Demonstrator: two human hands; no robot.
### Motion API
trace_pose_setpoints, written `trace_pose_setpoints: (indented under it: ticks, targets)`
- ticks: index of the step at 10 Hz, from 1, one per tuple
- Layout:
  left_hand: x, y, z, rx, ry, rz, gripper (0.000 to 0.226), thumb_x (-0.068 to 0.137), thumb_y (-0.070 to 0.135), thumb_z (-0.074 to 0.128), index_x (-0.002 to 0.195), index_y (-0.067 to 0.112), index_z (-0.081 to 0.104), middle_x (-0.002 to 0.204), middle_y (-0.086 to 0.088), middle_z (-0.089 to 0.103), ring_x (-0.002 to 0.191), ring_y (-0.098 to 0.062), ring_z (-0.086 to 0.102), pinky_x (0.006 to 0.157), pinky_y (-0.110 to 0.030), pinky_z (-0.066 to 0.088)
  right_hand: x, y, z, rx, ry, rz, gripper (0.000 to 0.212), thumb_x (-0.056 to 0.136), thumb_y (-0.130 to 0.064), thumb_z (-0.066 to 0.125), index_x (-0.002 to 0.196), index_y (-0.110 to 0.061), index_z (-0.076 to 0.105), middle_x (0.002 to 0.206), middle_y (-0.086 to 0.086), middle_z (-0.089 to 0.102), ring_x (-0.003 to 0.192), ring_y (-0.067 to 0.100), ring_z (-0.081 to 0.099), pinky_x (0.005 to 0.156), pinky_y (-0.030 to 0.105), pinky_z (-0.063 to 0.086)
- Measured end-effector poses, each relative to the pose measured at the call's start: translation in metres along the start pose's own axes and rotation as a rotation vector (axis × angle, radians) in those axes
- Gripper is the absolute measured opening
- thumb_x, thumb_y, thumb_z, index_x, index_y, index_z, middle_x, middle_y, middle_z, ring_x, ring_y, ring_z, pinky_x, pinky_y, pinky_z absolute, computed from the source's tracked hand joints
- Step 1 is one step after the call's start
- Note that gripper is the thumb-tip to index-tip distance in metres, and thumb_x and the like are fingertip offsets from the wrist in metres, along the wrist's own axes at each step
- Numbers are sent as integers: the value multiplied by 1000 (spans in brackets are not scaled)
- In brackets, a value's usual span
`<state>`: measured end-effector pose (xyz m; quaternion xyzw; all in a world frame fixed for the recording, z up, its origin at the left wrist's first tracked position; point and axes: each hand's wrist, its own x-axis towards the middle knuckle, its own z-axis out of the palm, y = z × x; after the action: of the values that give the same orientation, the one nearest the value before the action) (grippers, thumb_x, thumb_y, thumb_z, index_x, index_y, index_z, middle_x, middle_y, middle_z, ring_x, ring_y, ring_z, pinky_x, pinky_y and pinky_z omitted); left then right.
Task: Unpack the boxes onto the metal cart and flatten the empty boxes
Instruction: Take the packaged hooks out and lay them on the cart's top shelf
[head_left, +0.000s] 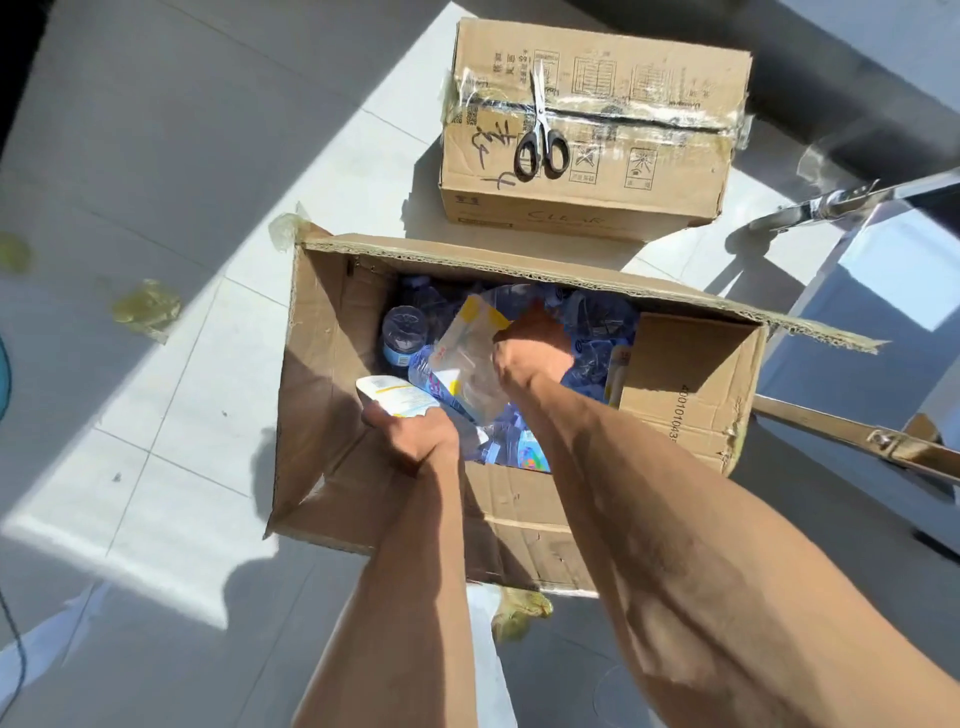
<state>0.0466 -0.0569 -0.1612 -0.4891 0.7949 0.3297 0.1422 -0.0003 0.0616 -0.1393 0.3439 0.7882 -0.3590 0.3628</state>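
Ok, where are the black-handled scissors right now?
In the head view, the black-handled scissors lie on top of the taped, closed cardboard box at upper right, beyond the open cardboard box.

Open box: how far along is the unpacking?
Done: the open box has its flaps up, with tape scraps on the floor. In hand: left hand holds a white pack, right hand grips a clear pouch. Left: bottles still fill the box; the second box is taped, scissors lying on top. Nothing flattened.
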Motion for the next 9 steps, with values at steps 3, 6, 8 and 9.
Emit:
trace_pose_setpoints:
  ticks: [3,6,8,9]
  targets:
    - [-24,19,-18,-153,-216,-167,33,82,6,53,113,2,61,98,-9,64,87,-24,58,70,-31,48,-30,32,-18,213,73,174,29,94,-20,48,106,-4,68,112,16,67,106,31,61,83,33,50]
    - [-74,74,-45,102,-415,-161,39,96,1,47,134,-2,51,136,-16,50,117,-32,54,86,-34,48,-82,16,-74,350,201,225,21,79,-14,53,94,-17,67,107,13,69,103,33,64,79,29,47]
    - [-144,109,-94,-763,-816,-437,46,94,45,40,118,15,64,124,-11,65,111,-35,61,96,-45,45,-147,34,-135,440,238,210,12,84,-9,54,85,-12,66,97,12,68,102,34,64,72,29,47]
    - [-180,129,-119,-653,-933,-449,55,99,48,31,138,15,52,138,-12,55,128,-34,50,107,-49,36,-198,34,-167,294,156,182,27,91,-4,52,113,-5,67,116,10,65,111,28,62,80,28,48]
